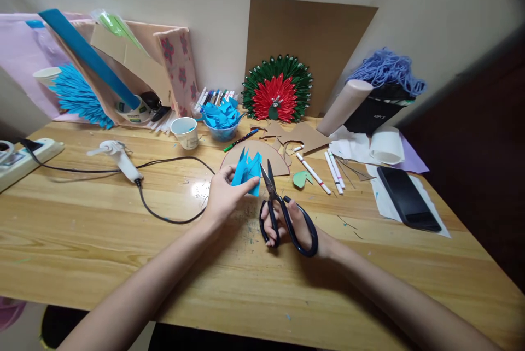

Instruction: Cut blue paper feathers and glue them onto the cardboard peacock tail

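Pinched in my left hand (223,189) are folded pieces of blue paper (248,171), with pointed upper ends. My right hand (293,225) is closed around the black handles of a pair of scissors (270,189). The blades point up and stand partly apart, just right of the blue paper; whether they touch it I cannot tell. Behind the paper lies a half-round piece of cardboard (273,157) with a dark outline. A small green cut-out (301,179) rests to the right of the blades.
A hot glue gun (118,159) and its black cord lie on the left. At the back stand a paper cup (184,133), a bowl of blue pieces (221,131) and a red and green peacock (278,91). White markers (314,173) and a phone (408,198) lie right.
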A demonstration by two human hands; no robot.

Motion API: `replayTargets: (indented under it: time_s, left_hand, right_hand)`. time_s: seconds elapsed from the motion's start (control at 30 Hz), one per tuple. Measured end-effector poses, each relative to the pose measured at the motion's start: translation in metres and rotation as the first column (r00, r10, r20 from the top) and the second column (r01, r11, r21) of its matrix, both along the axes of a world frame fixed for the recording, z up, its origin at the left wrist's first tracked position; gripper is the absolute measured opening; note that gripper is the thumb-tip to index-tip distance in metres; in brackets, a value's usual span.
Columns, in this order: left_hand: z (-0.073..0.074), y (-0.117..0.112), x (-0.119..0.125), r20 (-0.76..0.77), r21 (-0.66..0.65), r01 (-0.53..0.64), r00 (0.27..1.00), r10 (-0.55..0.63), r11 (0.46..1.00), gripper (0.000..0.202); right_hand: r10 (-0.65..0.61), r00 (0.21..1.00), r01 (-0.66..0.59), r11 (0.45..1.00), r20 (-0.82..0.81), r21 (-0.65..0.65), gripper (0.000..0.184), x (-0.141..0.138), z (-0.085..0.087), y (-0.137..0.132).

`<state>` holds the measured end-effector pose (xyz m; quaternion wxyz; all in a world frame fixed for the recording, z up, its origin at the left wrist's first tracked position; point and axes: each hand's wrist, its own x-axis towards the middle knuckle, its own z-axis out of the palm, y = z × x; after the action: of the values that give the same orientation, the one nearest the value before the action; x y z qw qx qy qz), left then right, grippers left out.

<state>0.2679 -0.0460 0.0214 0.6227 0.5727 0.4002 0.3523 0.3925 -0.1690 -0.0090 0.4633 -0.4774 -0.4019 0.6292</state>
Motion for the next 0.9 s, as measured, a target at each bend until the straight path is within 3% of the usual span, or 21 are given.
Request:
replayTargets:
  time_s: [0.13, 0.33, 0.47, 0.9]
  left_hand:
    - [-0.002, 0.002, -0.001, 0.012, -0.015, 0.012, 1.000, -0.012, 1.000, 0.037]
    - [-0.003, 0.003, -0.001, -0.011, 0.053, -0.085, 0.996, 0.086, 0.995, 0.032]
    - [-0.004, 0.000, 0.001, 0.054, -0.007, -0.035, 0.998, 0.035, 0.999, 0.038]
    - [-0.008, -0.004, 0.004, 0.028, -0.076, 0.036, 0.999, -0.034, 0.996, 0.040]
  right_hand:
    - [0.013, 1.000, -0.012, 1.000, 0.026, -0.020, 0.071, -0.007, 0.002, -0.004]
    - [-0.053, 0.997, 0.054, 0.998, 0.049, -0.038, 0.074, -0.010, 0.003, -0.003]
    - [-0.044, 0.999, 0.044, 0.998, 0.002, -0.042, 0.072, -0.011, 0.000, -0.002]
    - [-0.080, 0.995, 0.081, 0.997, 0.061, -0.005, 0.071, -0.014, -0.001, -0.001]
